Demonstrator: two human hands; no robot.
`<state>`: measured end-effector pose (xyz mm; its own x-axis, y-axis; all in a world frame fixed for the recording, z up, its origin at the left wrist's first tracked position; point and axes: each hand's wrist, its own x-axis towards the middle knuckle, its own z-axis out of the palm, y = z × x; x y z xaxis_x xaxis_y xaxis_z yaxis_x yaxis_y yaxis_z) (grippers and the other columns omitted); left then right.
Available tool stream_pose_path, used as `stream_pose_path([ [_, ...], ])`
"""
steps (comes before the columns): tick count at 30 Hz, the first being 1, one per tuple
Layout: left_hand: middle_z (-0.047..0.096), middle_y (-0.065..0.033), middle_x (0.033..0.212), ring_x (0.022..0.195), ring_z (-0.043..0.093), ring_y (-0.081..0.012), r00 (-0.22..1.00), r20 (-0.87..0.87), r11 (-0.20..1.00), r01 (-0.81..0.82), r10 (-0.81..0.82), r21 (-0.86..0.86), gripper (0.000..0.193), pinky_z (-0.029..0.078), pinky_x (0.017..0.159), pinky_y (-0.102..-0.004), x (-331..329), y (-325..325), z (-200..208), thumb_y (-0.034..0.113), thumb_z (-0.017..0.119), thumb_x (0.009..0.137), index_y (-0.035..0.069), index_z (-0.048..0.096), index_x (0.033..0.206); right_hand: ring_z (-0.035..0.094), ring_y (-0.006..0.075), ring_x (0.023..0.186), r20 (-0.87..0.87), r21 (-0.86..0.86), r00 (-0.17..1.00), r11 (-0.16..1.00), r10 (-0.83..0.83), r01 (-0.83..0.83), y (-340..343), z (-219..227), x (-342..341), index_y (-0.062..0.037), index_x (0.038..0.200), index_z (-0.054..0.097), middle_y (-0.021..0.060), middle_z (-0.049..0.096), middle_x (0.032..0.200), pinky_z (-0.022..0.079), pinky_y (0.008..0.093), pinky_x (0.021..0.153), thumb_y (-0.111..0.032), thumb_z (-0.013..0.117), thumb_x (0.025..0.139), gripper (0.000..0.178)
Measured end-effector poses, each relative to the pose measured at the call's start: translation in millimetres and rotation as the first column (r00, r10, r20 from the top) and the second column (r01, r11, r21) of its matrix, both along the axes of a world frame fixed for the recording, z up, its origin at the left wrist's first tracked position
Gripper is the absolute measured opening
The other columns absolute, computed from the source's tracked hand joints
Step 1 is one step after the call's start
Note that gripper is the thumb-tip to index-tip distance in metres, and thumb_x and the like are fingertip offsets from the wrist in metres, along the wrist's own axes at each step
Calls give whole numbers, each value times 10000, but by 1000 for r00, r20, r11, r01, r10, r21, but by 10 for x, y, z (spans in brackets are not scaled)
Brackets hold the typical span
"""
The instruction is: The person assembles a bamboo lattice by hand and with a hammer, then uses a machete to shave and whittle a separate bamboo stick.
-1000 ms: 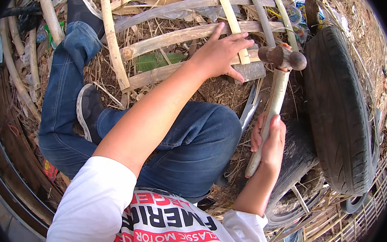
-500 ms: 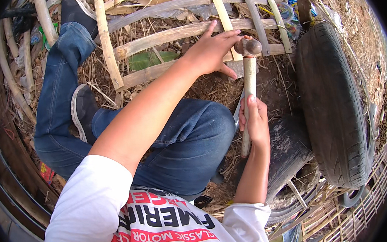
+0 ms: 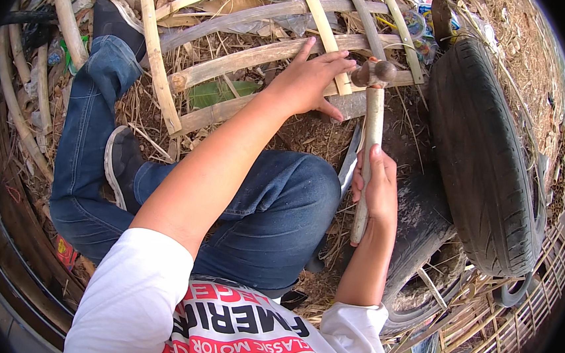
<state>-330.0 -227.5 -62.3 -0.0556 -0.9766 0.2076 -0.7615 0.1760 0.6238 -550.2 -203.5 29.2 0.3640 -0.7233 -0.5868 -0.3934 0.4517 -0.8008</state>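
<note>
My right hand is wrapped round the pale handle of a hammer. The rusty, rounded hammer head points away from me, just right of my left fingertips. Over the joint of a wooden slat frame lies my left hand, fingers spread and thumb apart. Its fingertips reach a pale upright slat that crosses the longer curved poles. Under that slat's lower end is a greyish block, partly hidden by my thumb. Whether a nail sits under my fingers cannot be seen.
A worn black tyre stands at the right, with another tyre lying below it. My bent knee is close below the frame. A bamboo lattice is at the lower right. Dry leaves and plastic scraps litter the ground.
The hammer and my right hand have shifted slightly right and toward me, so the head is farther from my left fingertips. My left hand stays on the frame almost unmoved.
</note>
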Motion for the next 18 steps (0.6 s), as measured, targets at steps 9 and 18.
stream_pose_path([
  [9, 441, -112, 1422, 1334, 392, -210, 1000, 19, 999, -5, 4, 37, 1009, 90, 1163, -511, -36, 41, -57, 589, 775, 531, 82, 468, 1348, 393, 94, 404, 30, 5, 999, 999, 37, -37, 114, -197, -23, -45, 733, 481, 8, 416, 502, 334, 244, 384, -461, 384, 994, 501],
  [18, 469, -127, 1393, 1322, 408, -220, 1000, -10, 1000, 20, -20, -20, 972, 105, 1158, -520, -30, 49, -63, 578, 781, 527, 73, 494, 1307, 380, 92, 377, 195, -38, 980, 999, -28, 37, 148, 368, -43, -29, 733, 481, 15, 405, 475, 297, 237, 357, -497, 370, 983, 542],
])
